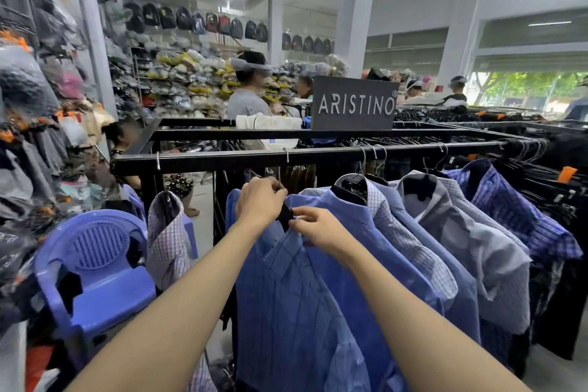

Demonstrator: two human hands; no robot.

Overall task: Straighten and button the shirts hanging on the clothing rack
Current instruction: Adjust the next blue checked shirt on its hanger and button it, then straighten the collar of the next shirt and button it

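Left hand (pixel 259 200): I grip the hanger (pixel 284 212) top.
Right hand (pixel 315 229): I pinch the blue shirt (pixel 302 296) collar.
Risk: tugging could slide it off.

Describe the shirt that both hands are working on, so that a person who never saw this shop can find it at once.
Find the black clothing rack below the grey ARISTINO sign. The blue shirt hangs there, right of the purple plastic chair. Unlike its neighbours, its collar is gripped by the left hand and right hand.
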